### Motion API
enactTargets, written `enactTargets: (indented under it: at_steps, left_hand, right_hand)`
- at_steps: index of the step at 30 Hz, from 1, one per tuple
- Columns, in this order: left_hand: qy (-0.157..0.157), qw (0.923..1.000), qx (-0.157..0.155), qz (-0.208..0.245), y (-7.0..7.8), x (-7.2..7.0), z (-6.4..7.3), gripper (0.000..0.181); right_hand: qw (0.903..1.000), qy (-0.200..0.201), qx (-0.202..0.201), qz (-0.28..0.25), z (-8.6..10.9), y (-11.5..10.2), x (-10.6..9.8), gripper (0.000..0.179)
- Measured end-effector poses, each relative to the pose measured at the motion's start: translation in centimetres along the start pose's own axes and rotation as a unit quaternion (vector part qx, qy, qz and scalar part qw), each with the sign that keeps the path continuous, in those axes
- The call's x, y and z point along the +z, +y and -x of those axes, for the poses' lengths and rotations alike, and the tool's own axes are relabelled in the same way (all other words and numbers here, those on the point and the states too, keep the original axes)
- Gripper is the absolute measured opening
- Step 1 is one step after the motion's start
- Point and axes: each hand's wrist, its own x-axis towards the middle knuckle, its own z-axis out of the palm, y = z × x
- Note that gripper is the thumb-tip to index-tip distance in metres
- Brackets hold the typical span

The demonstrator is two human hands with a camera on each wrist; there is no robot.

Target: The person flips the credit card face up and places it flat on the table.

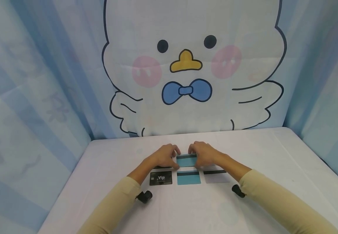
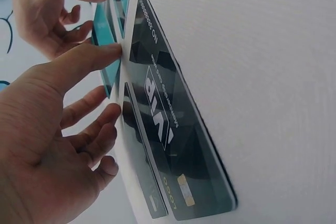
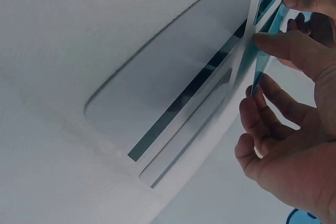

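A blue card (image 1: 185, 162) with a dark stripe is at the middle of the back row, and in the right wrist view it looks tilted off the table. My left hand (image 1: 166, 156) pinches its left side between thumb and fingers. On the opposite side, my right hand (image 1: 205, 154) pinches the same card, thumb near its front edge and fingers behind. Just in front lies another blue card (image 1: 188, 178). A black Vip card (image 2: 157, 103) lies below my left hand, with a second black card (image 2: 140, 150) behind it, partly covered in the head view.
Right of the front blue card lies a pale grey card (image 1: 215, 177) with a dark stripe. Behind it is another pale card (image 3: 191, 129), mostly hidden by my right hand in the head view. The white table (image 1: 198, 211) meets a printed curtain (image 1: 186, 117) at its back.
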Motion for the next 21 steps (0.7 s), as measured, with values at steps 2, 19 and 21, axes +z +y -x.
enactTargets:
  at_steps: [2, 19, 21]
  left_hand:
    - [0.004, 1.0000, 0.004, 0.002, -0.06, 0.00, 0.04, 0.058]
    - [0.069, 0.9969, 0.034, 0.017, -0.29, 0.21, 0.37, 0.053]
    - [0.074, 0.9965, 0.033, 0.018, -0.28, 0.27, 0.41, 0.053]
  right_hand:
    - [1.0000, 0.001, 0.001, -0.005, 0.03, 0.11, -0.05, 0.053]
    - [0.9997, 0.013, -0.002, -0.021, 0.46, 0.60, -0.36, 0.053]
    - [0.9997, 0.014, -0.004, -0.020, 0.50, 0.63, -0.38, 0.053]
